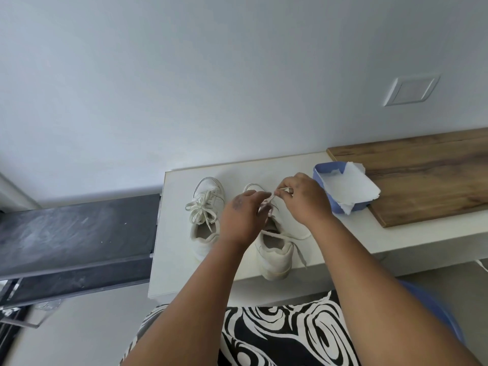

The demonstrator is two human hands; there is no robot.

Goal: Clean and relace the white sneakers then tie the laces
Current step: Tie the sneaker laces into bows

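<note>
Hands over right sneaker (274,256) on white shelf (169,233): right hand (303,198) pinches lace (270,199); left hand (241,215) fingers curled at same lace, apparently gripping, partly hidden. Left sneaker (204,220) beside it, bow tied. Blue tray (320,178) with tissue (348,187) near right
</note>
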